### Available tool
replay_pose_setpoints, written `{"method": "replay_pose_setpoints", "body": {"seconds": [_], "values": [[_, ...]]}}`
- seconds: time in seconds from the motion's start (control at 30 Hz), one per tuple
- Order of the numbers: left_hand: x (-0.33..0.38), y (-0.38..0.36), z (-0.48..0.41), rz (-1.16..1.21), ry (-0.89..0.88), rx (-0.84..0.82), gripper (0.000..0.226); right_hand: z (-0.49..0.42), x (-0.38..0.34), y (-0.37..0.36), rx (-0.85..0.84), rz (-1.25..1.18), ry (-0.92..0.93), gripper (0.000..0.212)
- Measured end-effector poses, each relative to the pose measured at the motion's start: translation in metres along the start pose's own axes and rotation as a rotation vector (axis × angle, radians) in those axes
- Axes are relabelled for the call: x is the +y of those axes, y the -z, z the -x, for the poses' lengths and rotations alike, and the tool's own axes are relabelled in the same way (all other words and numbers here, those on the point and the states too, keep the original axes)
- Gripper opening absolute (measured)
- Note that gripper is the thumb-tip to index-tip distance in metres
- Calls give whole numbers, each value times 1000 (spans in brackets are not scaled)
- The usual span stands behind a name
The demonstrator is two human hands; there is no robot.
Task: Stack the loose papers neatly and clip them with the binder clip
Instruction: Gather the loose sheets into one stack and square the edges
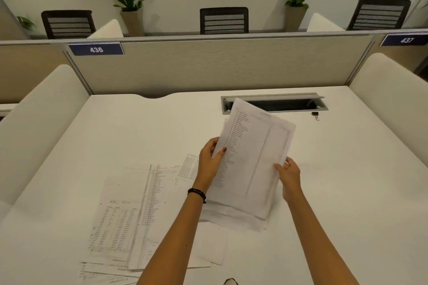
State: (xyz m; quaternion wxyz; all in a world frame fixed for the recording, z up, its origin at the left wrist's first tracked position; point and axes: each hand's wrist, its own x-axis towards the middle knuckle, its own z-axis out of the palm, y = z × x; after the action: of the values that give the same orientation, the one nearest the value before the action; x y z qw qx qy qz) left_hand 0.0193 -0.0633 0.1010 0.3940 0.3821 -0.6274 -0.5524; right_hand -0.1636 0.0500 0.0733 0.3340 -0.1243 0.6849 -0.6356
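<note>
I hold a sheaf of printed papers (pixel 251 157) tilted up over the white desk (pixel 335 180). My left hand (pixel 209 162) grips its left edge, thumb on the front. My right hand (pixel 288 173) pinches its right edge lower down. The sheaf's bottom rests near more sheets lying under it. Several loose printed papers (pixel 129 215) lie spread on the desk to the left, overlapping and skewed. A small black binder clip (pixel 315 114) lies on the desk at the far right, just below the cable tray.
An open metal cable tray (pixel 301 103) is set into the desk at the back. A grey partition (pixel 208 65) with the label 436 closes the far side, and padded side dividers (pixel 39 109) flank the desk. Chairs and potted plants stand behind the partition.
</note>
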Motion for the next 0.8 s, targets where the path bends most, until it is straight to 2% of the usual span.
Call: {"method": "replay_pose_setpoints", "body": {"seconds": [0.17, 0.33, 0.5, 0.67, 0.8], "values": [[27, 6, -10, -28, -90, -7, 23, 10, -48, -10, 14, -61, 256, 15], [38, 6, -12, 62, -132, 44, 26, 23, -66, -16, -33, -47, 439, 12], [29, 0, -4, 74, -126, 94, 40, 25, -52, -17, -100, 64, 459, 19], [23, -6, 1, 26, -69, 113, 32, 22, -36, -16, -133, 160, 424, 11], [30, -10, 0, -3, -102, 119, 29, 23, -42, -18, -120, 164, 440, 9]]}}
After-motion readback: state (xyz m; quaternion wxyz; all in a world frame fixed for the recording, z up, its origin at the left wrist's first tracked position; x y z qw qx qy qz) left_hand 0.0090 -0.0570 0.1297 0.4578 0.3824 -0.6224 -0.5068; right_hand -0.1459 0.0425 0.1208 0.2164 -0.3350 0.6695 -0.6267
